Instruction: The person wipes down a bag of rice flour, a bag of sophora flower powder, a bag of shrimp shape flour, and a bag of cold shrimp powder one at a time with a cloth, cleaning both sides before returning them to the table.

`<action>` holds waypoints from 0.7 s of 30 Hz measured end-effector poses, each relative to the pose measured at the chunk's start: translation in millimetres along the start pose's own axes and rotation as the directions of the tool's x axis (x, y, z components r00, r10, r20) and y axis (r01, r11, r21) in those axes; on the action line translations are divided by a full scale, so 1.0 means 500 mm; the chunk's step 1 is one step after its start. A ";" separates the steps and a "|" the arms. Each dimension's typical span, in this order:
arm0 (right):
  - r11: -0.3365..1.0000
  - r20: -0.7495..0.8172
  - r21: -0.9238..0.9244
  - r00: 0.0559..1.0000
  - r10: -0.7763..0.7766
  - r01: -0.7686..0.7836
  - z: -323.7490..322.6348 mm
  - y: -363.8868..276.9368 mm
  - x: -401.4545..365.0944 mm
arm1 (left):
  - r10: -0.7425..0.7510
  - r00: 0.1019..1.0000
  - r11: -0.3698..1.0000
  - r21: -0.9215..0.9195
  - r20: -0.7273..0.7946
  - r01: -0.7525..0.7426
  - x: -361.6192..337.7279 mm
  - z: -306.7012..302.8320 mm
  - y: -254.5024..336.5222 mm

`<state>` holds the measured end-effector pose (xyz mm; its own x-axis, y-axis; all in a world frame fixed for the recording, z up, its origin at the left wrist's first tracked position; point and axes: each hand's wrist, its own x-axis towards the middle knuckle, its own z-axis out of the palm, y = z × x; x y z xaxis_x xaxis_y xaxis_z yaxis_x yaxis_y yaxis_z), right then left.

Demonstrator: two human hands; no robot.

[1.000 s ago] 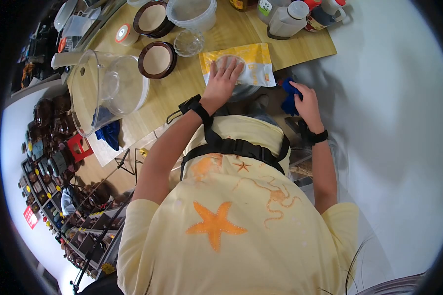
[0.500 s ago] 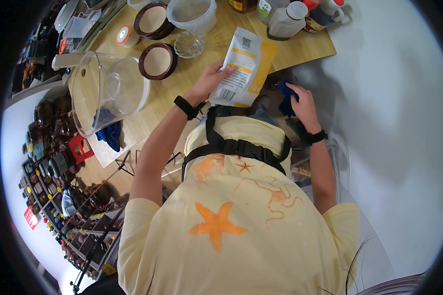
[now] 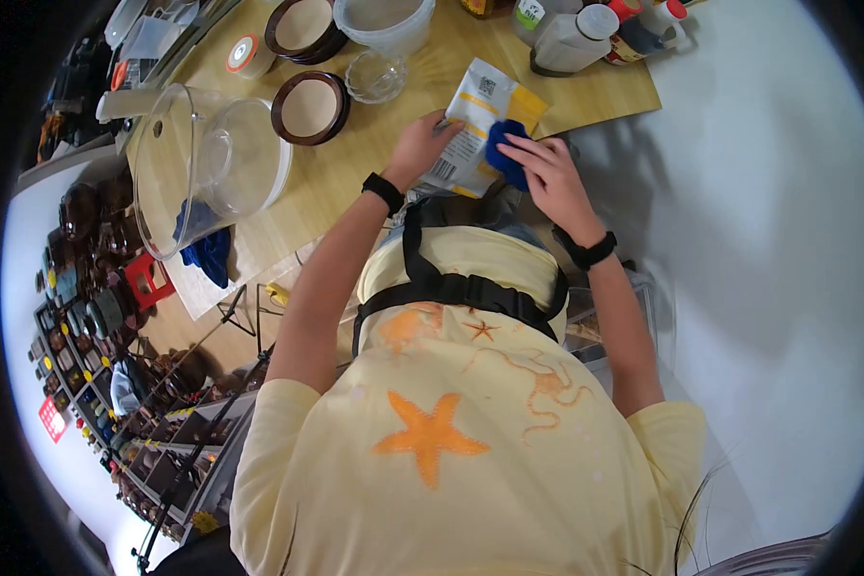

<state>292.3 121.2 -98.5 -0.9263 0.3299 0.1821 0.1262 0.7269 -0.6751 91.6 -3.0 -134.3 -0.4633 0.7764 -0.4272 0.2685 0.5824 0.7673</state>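
A white and yellow pouch with printed text and a barcode is tilted over the table's near edge. My left hand grips it by its left side, thumb on the printed face. In my right hand is a dark blue cloth, bunched under the fingers and lying against the pouch's right side. The cloth covers part of the print there.
On the wooden table stand a clear pitcher, brown-rimmed round containers, a glass bowl, a plastic tub and several bottles. Another blue cloth hangs near the left edge. A white wall rises at right.
My right hand has brought the blue cloth up and left from beside the table onto the pouch. The pouch, still in my left hand, has shifted slightly.
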 end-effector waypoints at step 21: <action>1.000 0.082 0.022 0.997 0.011 -0.013 0.084 -0.003 0.077 | -0.320 0.947 0.582 -0.793 -0.022 0.178 -0.134 0.053 -0.083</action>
<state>241.4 107.4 -120.6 -0.9509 0.2873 0.1151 0.1305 0.7094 -0.6927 134.2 -72.8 -150.1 -0.5436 0.5436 -0.6395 -0.5961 0.2864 0.7501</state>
